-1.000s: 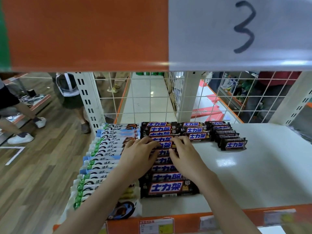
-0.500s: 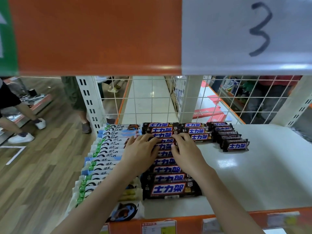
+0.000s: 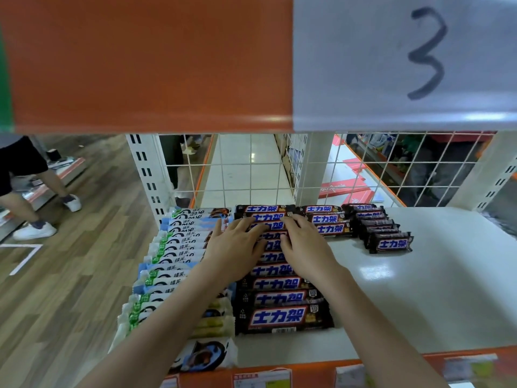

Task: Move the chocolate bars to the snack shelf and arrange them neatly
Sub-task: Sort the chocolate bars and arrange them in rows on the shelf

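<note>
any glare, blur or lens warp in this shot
Head view: ceiling light glares off the white shelf right of the right hand; wide-angle bending curves the shelf posts; price tags along the bottom edge are blurred; the front chocolate bar label stays sharp.

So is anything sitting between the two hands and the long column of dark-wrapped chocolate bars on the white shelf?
Nothing visible does. The left hand and right hand lie with flat fingers directly on the column of dark-wrapped chocolate bars, near its far end on the white shelf. The white-wrapped snack row lies alongside to the left, not between.
</note>
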`<action>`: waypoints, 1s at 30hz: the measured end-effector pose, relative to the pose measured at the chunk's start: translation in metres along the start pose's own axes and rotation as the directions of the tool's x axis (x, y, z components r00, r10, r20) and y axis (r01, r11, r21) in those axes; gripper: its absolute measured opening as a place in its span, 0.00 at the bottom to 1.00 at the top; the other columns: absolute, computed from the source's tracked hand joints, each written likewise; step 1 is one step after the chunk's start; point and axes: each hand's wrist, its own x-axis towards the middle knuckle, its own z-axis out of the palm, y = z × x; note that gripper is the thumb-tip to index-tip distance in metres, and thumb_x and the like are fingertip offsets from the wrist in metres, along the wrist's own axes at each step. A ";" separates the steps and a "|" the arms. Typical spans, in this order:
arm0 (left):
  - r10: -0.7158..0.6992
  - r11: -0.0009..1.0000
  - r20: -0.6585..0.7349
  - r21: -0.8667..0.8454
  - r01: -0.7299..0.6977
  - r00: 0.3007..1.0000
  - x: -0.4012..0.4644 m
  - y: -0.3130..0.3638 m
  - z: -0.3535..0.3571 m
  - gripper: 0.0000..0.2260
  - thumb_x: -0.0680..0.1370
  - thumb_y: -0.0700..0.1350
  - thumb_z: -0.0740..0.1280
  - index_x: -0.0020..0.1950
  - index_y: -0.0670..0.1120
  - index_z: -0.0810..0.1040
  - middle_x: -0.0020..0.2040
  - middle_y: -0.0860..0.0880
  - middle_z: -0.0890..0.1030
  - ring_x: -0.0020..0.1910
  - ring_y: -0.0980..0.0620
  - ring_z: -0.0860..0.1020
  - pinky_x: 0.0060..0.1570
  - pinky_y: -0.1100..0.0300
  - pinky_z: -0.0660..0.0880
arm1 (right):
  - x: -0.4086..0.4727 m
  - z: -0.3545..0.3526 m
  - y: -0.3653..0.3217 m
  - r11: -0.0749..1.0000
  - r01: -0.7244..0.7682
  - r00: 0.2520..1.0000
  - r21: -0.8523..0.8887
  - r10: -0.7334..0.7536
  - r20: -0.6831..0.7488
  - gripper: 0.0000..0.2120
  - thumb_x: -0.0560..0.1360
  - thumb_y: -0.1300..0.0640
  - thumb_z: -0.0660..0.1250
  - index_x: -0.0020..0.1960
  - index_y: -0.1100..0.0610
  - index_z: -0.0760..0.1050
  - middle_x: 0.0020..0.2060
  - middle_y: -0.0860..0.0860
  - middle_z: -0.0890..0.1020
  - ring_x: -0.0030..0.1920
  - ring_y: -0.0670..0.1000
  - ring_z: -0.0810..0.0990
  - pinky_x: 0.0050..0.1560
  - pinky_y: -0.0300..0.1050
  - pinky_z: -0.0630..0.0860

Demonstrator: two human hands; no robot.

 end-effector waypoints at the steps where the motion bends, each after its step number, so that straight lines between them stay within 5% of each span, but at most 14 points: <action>1: -0.001 1.000 -0.013 -0.003 0.001 1.000 -0.001 0.000 0.001 0.19 0.81 0.57 0.48 0.72 0.59 0.59 0.73 0.54 0.61 0.73 0.51 0.58 0.72 0.41 0.49 | 0.000 0.001 0.000 1.000 0.001 1.000 0.003 -0.001 -0.016 0.21 0.81 0.53 0.54 0.73 0.54 0.59 0.72 0.53 0.61 0.72 0.53 0.60 0.66 0.47 0.66; 14: -0.007 0.999 -0.042 0.034 0.008 0.999 0.005 0.002 -0.003 0.19 0.81 0.56 0.48 0.71 0.58 0.60 0.72 0.53 0.63 0.72 0.50 0.61 0.71 0.39 0.48 | 0.000 0.003 -0.001 1.000 0.016 0.999 0.003 -0.016 -0.035 0.20 0.80 0.54 0.55 0.71 0.55 0.62 0.68 0.54 0.65 0.68 0.54 0.64 0.63 0.46 0.69; 22: -0.049 0.999 0.002 0.005 0.049 0.999 0.016 -0.006 0.005 0.21 0.81 0.57 0.47 0.74 0.58 0.55 0.76 0.52 0.56 0.75 0.50 0.53 0.71 0.41 0.44 | 0.013 0.004 -0.004 0.998 0.052 0.998 -0.031 -0.051 0.033 0.23 0.81 0.51 0.52 0.75 0.53 0.56 0.75 0.54 0.56 0.74 0.55 0.54 0.72 0.50 0.55; 30: -0.056 0.998 -0.045 -0.023 0.055 0.997 0.016 -0.004 0.010 0.20 0.81 0.56 0.48 0.72 0.56 0.58 0.74 0.52 0.59 0.74 0.50 0.55 0.71 0.40 0.44 | 0.013 0.010 -0.003 0.999 0.049 0.999 -0.019 -0.049 0.014 0.22 0.81 0.52 0.51 0.73 0.55 0.60 0.72 0.53 0.63 0.74 0.52 0.56 0.73 0.48 0.53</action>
